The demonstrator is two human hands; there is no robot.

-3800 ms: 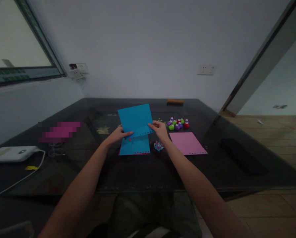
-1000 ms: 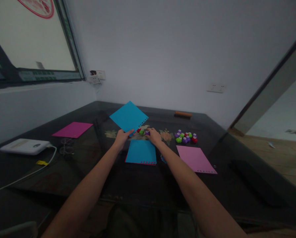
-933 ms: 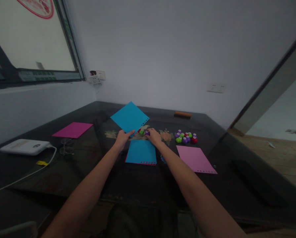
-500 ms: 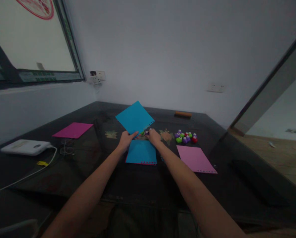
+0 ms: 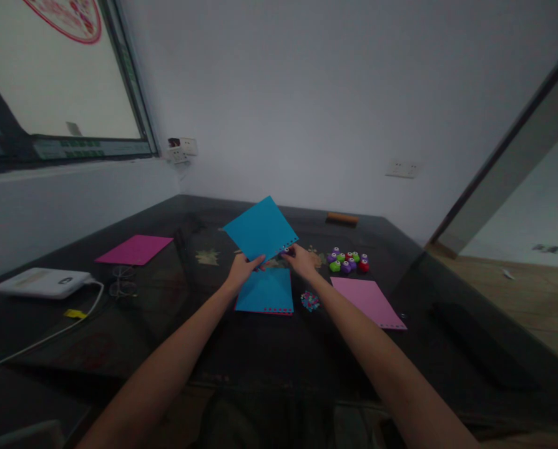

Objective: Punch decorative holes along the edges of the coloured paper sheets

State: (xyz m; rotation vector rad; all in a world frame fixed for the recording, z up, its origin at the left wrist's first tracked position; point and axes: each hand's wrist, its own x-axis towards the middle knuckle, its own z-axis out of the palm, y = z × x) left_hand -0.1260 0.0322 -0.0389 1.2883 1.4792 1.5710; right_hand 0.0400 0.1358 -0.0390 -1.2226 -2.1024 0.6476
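Shifted rightward since half a second ago, the raised blue sheet (image 5: pixel 261 229) now has its punched edge close beside the right hand (image 5: pixel 304 260). The left hand (image 5: pixel 241 271) grips the sheet's lower corner, thumb on top, while the right hand's fingers are drawn narrow around a small purple toy (image 5: pixel 287 251) with a white eye; whether toy and paper touch is not clear. Holding the paper well seems to call for a firm but flat left pinch, so it does not crease, and a light right hold that leaves the row of holes in sight. Below the hands, another blue sheet (image 5: pixel 264 291) lies on the bench (image 5: pixel 260 346). Just right of it sits a heap of coloured bits (image 5: pixel 309 301), in plain view now but mostly hidden half a second ago. Farther right, a cluster of toys (image 5: pixel 346 267) stands behind a pale pink sheet (image 5: pixel 370 300), both unmoved. Well apart to the left are a magenta sheet (image 5: pixel 135 249) and a white box (image 5: pixel 40 282).
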